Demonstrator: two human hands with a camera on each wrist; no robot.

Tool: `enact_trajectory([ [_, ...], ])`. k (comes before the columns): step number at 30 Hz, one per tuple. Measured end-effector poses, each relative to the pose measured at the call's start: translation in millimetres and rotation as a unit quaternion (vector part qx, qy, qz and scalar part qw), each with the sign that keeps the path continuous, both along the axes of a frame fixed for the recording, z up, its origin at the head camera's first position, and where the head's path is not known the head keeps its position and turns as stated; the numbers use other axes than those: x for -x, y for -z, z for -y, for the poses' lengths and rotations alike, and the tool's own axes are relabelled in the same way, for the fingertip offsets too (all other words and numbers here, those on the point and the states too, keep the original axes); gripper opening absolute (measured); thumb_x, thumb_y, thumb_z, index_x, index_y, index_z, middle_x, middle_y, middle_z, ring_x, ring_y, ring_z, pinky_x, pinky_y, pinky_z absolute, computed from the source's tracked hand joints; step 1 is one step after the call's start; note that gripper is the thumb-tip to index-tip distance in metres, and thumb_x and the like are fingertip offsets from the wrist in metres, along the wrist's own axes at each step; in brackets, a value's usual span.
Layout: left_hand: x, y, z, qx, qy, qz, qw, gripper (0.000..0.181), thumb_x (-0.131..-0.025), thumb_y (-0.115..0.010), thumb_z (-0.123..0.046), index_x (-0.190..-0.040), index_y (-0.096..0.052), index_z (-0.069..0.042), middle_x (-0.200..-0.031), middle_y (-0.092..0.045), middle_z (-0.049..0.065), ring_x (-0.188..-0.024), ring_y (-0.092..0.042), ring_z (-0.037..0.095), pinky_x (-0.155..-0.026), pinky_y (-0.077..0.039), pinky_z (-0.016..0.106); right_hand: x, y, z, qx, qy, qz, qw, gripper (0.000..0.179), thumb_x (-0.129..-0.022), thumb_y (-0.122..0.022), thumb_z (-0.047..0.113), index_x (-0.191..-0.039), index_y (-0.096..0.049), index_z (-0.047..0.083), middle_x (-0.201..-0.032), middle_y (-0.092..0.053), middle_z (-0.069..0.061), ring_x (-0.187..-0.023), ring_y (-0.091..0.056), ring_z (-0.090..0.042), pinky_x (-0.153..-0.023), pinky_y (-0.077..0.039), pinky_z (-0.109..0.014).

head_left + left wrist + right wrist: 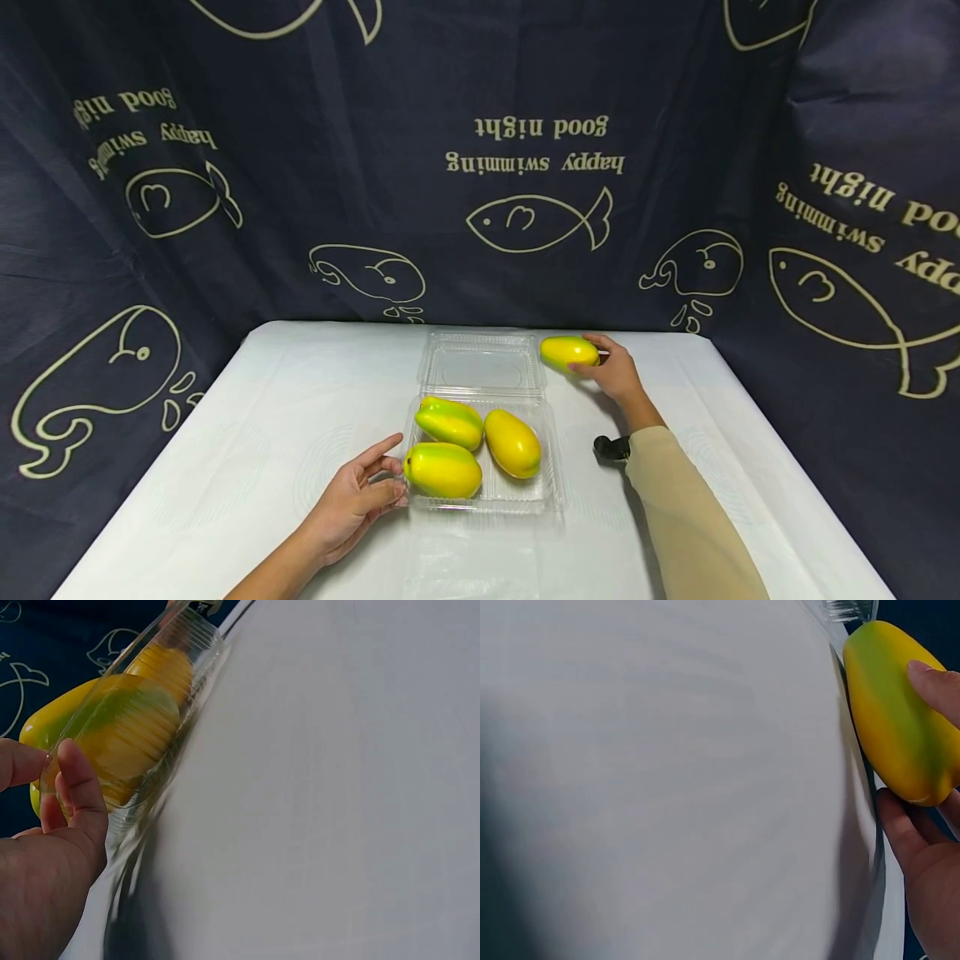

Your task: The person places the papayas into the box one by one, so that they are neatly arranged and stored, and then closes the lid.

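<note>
In the head view, my right hand (617, 371) grips a yellow-green papaya (564, 353) near the table's back edge, right of the open lid. The right wrist view shows the thumb on one side of this papaya (900, 720) and the fingers at its end. At its left side, a clear plastic clamshell box (551, 492) is pinched at the rim by my left hand (348, 504). Three papayas lie in the box's base: a greenish one (450, 422) behind, another (442, 471) in front at the left, and a yellower one (513, 444) at the right.
The box's clear lid (480, 367) lies folded back flat on the white table (300, 433). A dark curtain (420, 167) with fish drawings stands behind and at both sides. A small black device (611, 448) sits at the right wrist.
</note>
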State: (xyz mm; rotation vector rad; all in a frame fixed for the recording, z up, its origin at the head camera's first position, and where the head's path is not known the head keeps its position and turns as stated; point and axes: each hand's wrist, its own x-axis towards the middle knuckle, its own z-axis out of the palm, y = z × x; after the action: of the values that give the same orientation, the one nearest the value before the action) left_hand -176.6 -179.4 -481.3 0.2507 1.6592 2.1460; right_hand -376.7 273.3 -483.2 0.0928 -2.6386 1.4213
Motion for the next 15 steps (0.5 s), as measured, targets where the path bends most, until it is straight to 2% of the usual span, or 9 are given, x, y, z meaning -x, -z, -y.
enact_trajectory([
  [10,0.0,0.4,0.5,0.000,-0.001,0.000,1.0000,0.084,-0.096,-0.063,0.003,-0.163,-0.013,-0.004,-0.114,-0.050,0.000,-0.087,-0.062,0.007,-0.086,-0.061,0.024,-1.0,3.4,1.0,-0.020,0.012,-0.013,0.9996,0.076,-0.082,-0.088,0.022,-0.149,-0.053,0.009,-0.149,-0.055,-0.017,-0.120,-0.064,-0.040,-0.097,-0.056,-0.045],
  [15,0.1,0.2,0.8,0.002,-0.002,0.002,1.0000,0.085,-0.096,-0.064,0.002,-0.164,-0.013,-0.004,-0.114,-0.049,0.000,-0.088,-0.062,0.006,-0.086,-0.061,0.024,-3.0,2.1,2.5,-0.019,0.020,-0.016,0.9995,0.076,-0.081,-0.088,0.020,-0.148,-0.055,0.010,-0.148,-0.057,-0.016,-0.118,-0.065,-0.040,-0.097,-0.056,-0.046],
])
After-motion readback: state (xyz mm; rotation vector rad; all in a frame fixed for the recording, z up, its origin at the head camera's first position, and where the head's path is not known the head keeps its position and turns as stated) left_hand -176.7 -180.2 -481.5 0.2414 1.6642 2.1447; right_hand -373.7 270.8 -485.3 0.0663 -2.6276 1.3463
